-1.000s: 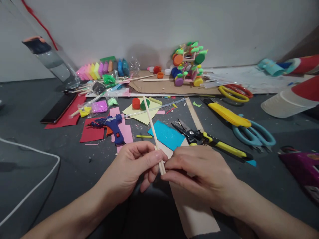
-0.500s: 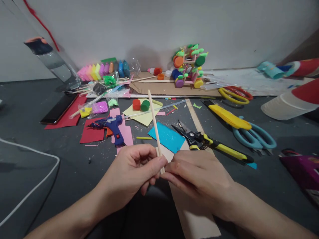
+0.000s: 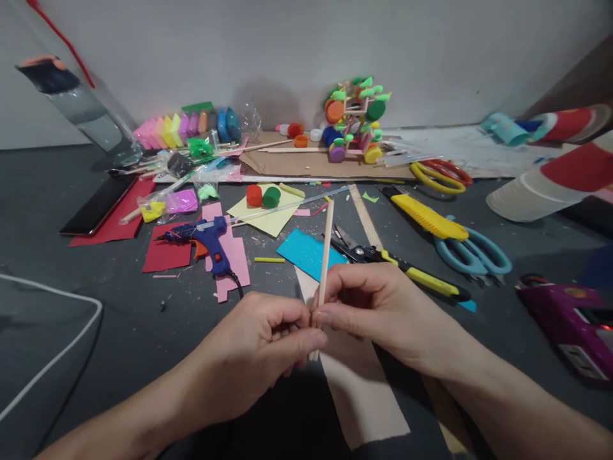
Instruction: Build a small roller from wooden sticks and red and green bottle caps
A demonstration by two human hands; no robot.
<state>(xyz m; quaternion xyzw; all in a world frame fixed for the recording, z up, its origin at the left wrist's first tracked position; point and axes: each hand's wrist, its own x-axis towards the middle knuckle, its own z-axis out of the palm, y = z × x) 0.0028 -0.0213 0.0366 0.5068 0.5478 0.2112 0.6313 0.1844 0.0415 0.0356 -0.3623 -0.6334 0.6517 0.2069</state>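
A long, pale wooden stick [image 3: 327,252] stands nearly upright in front of me, its top leaning a little to the right. My right hand [image 3: 383,313] pinches it between thumb and fingers near its lower part. Just below, my left hand [image 3: 275,342] is closed with thumb and fingertips around the bottom of the wood, where short stick ends poke out under the thumb. The two hands touch, and their fingers hide how the pieces meet. Beneath them lies a strip of beige card [image 3: 357,390]; a blue paper piece [image 3: 306,252] is just beyond.
A blue glue gun [image 3: 213,246] lies on pink paper to the left. Pliers [image 3: 412,271], a yellow cutter [image 3: 426,217] and blue-handled scissors [image 3: 474,252] are on the right. At the back stands a colourful stick-and-cap model [image 3: 357,118]. A water bottle [image 3: 90,118] leans at far left.
The long stick has swung from leaning left to leaning slightly right. My right fingers have shifted up and now pinch it above my left hand. The view has moved slightly.
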